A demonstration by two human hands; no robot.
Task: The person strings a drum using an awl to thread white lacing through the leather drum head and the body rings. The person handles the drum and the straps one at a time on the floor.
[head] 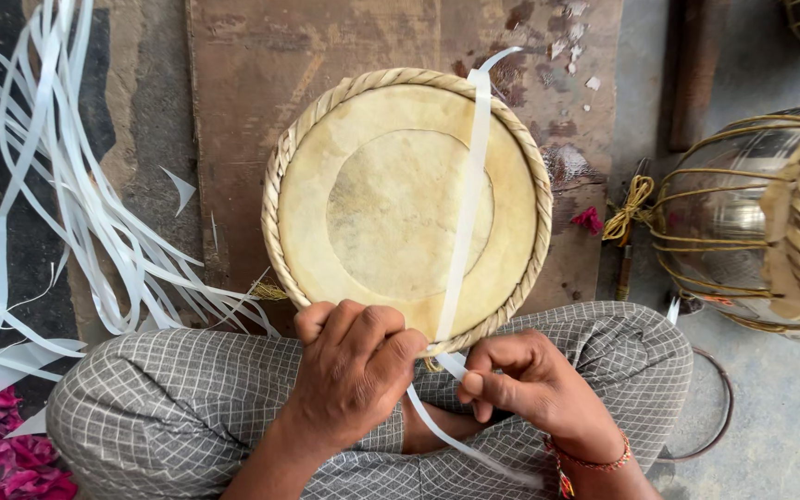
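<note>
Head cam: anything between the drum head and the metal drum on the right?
Yes, in the head view. Between the drum head and the metal drum lie bare board, a small red scrap and a yellow cord knot at the drum's lacing.

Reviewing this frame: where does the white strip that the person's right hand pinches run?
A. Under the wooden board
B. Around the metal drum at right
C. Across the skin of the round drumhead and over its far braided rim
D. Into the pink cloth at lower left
C: from the right hand the white strip climbs across the drumhead and passes over its far rim.
</note>
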